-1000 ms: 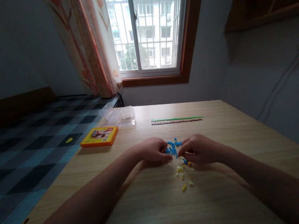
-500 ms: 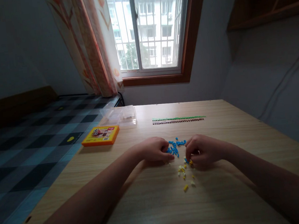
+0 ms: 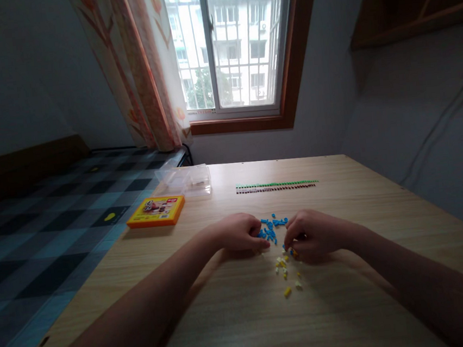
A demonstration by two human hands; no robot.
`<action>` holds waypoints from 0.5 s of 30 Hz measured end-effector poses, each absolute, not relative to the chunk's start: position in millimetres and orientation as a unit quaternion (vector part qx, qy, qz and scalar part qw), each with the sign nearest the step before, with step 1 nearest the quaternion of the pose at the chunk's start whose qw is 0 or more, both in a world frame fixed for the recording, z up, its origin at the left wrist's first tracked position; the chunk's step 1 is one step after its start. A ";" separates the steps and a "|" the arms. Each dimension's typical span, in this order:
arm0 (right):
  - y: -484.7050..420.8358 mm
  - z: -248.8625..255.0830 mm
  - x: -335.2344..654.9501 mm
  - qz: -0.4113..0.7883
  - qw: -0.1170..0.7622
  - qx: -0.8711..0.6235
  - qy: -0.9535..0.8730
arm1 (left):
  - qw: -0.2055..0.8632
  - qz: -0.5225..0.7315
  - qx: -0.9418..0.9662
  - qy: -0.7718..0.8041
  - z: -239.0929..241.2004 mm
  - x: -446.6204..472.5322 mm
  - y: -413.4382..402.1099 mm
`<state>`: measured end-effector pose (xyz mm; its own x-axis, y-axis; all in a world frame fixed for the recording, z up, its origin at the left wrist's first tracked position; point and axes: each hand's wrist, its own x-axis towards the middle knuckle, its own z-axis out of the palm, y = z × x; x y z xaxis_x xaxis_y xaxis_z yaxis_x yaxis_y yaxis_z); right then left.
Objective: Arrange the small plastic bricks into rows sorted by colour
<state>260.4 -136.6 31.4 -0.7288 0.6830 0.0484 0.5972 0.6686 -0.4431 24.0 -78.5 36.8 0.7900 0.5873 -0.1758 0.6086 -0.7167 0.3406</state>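
Observation:
Both my hands rest on a wooden table (image 3: 350,304) around a small heap of tiny pieces. My left hand (image 3: 237,232) is curled, its fingertips pressed together at the left edge of the blue pieces (image 3: 273,228). My right hand (image 3: 315,233) is curled too, fingertips pinched low where blue pieces meet the yellow pieces (image 3: 285,272). What either pinch holds is too small to make out. Farther back lie a straight green row (image 3: 276,183) and a dark red row (image 3: 276,188), side by side.
An orange flat box (image 3: 155,211) lies at the table's left, with a clear plastic box (image 3: 185,180) behind it. A checked bed (image 3: 48,229) adjoins the left edge. A window and a patterned curtain (image 3: 143,67) stand beyond the table.
My right hand has drawn back from the blue pieces toward the yellow ones, uncovering more blue pieces. My left hand has barely moved.

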 end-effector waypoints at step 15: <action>-138.5 30.8 256.9 0.104 0.146 -0.381 -0.907 | 0.196 -0.025 0.929 0.313 35.8 23.8 -78.1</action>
